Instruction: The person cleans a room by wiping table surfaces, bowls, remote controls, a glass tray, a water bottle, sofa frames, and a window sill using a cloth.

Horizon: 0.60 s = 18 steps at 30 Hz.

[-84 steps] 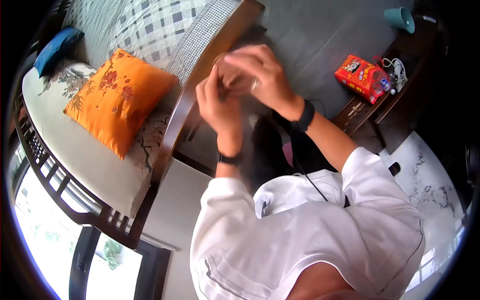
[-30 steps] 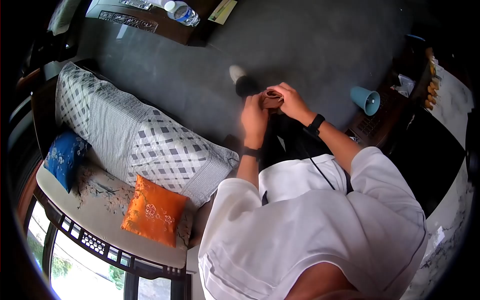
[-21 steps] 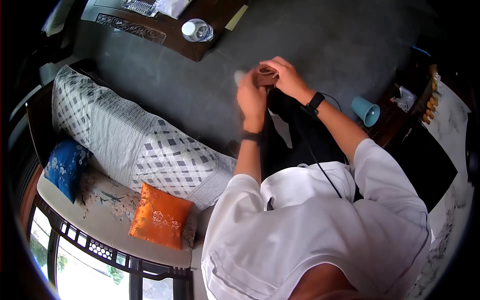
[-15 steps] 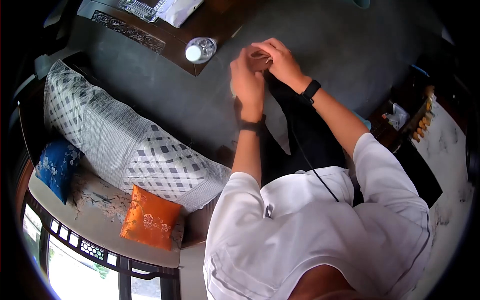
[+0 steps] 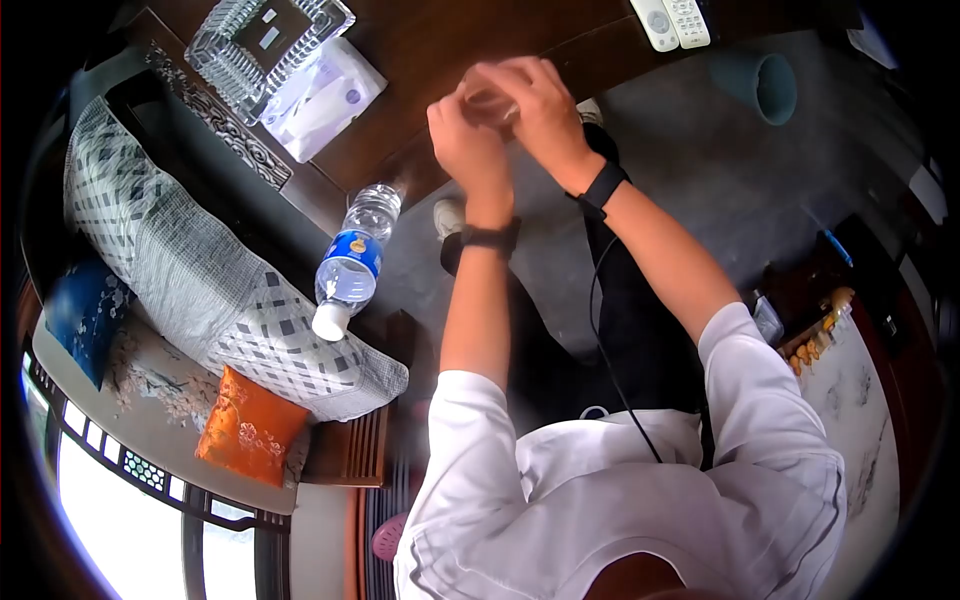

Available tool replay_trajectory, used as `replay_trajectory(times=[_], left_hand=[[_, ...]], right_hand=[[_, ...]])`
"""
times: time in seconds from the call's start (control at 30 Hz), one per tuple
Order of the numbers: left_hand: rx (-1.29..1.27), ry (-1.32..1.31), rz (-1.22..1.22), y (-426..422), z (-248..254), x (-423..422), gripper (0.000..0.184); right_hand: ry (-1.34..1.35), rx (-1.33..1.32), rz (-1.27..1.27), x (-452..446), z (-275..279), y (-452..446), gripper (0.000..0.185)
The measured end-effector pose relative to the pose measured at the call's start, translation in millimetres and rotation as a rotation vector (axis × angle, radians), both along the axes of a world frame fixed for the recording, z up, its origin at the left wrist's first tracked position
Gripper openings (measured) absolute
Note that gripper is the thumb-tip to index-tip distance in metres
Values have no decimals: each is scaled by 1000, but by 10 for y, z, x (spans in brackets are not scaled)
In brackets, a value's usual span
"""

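Observation:
A small brownish-pink item (image 5: 490, 103), blurred by motion, is held between my two hands, above the edge of a dark wooden table (image 5: 430, 50). My left hand (image 5: 470, 145) has its fingers curled round the item's left side. From the right, my right hand (image 5: 540, 105) grips it with bent fingers over its top. What the item is cannot be made out. A water bottle (image 5: 356, 258) with a blue label and white cap stands on the table corner, to the left of my hands.
A glass tray (image 5: 225, 65) and a tissue pack (image 5: 325, 98) lie at the upper left. Two white remotes (image 5: 672, 20) are at the top. A teal bin (image 5: 772, 88) is on the floor at right. The sofa with an orange cushion (image 5: 250, 428) is at left.
The view has shifted forward over the table, bringing the remotes into sight and the bottle closer. Both hands are higher in view and still hold the brownish-pink item.

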State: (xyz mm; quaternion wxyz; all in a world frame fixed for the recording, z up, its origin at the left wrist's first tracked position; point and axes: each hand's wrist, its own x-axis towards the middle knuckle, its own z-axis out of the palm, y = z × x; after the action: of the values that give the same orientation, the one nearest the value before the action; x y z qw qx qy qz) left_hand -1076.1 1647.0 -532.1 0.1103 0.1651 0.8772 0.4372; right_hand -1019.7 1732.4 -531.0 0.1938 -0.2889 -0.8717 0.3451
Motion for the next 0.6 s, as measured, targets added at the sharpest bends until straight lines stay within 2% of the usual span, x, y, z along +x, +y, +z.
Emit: replay_trajectory(times=[0.1, 0.23, 0.27, 0.4, 0.43, 0.47, 0.6], left_hand=[[-12, 98, -111, 460, -80, -3, 30], [-14, 43, -181, 686, -21, 234, 30], [-21, 1, -178, 642, 1, 300, 31], [-83, -122, -187, 241, 91, 434, 38], [-120, -157, -205, 96, 96, 427, 43], [-110, -95, -178, -18, 69, 404, 28], [-132, -108, -41, -294, 154, 160, 31]], right_hand=[[-39, 14, -81, 105, -13, 442, 44], [-137, 11, -151, 426, 21, 610, 51], [-153, -6, -155, 480, 89, 565, 57], [-190, -122, -146, 571, 192, 226, 60], [-189, -121, -115, 548, 212, 139, 56], [-181, -121, -83, 502, 239, 59, 53], [-102, -202, -26, 151, 156, -201, 42]])
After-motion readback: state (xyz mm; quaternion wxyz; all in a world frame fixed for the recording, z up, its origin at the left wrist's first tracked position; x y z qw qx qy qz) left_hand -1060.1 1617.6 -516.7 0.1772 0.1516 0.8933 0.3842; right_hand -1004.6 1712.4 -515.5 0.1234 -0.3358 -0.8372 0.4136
